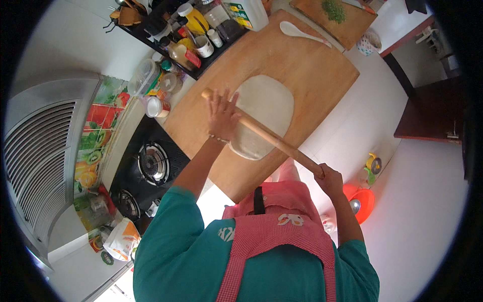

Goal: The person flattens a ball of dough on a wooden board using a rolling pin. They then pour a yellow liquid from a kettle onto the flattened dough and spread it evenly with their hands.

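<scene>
A long wooden rolling pin [281, 142] lies slantwise across a flat, rounded sheet of pale dough [268, 99]. My left hand [223, 120] is laid over the pin near its far left end, fingers spread and pointing away from me; a beaded bracelet circles that wrist. Around the pin's near right end, past the board's edge, my right hand [329, 180] is closed in a fist. Beneath the dough is a large wooden board [320, 75], with bare wood showing all around the sheet.
A white spoon [302, 33] lies at the board's far end. Beyond it, a cutting board [315, 15] carries chopped greens [334, 10]. A black rack [205, 70] of bottles and jars borders the far left side. A gas burner [153, 163] is left of my left arm.
</scene>
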### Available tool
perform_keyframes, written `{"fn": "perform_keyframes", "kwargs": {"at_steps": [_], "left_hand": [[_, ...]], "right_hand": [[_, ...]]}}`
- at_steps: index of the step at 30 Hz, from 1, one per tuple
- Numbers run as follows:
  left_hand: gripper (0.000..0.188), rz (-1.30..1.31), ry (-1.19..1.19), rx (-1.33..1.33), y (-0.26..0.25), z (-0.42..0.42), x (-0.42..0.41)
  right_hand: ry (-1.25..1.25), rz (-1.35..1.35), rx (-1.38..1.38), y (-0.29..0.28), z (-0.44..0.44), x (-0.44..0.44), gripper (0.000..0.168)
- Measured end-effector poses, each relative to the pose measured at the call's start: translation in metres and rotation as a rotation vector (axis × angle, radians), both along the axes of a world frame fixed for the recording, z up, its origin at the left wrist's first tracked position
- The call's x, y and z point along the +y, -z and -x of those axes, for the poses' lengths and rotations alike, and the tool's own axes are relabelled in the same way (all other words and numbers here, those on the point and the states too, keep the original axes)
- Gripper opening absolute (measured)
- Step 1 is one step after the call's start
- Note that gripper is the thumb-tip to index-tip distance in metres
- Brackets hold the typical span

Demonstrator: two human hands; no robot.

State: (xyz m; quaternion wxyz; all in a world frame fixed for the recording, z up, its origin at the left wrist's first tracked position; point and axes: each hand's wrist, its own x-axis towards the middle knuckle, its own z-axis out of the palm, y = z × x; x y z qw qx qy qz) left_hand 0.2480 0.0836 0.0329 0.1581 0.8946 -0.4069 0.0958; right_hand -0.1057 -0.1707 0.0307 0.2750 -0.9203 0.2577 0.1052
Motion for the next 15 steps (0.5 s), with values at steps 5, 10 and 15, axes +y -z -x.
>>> {"fn": "perform_keyframes", "kwargs": {"at_steps": [5,10,15], "left_hand": [[0.068,-0.141,0.050,0.111,0.052,-0.040,-0.065],[0.065,-0.207,0.013,0.061,0.042,-0.062,-0.137],[0.063,-0.308,-0.081,-0.057,0.041,-0.110,-0.223]], "right_hand": [[-0.046,-0.107,0.073,0.020,-0.030,-0.053,0.024],[-0.036,0.021,0.132,0.024,-0.053,-0.083,0.022],[0.006,0.158,0.037,0.030,-0.083,-0.115,0.024]]}}
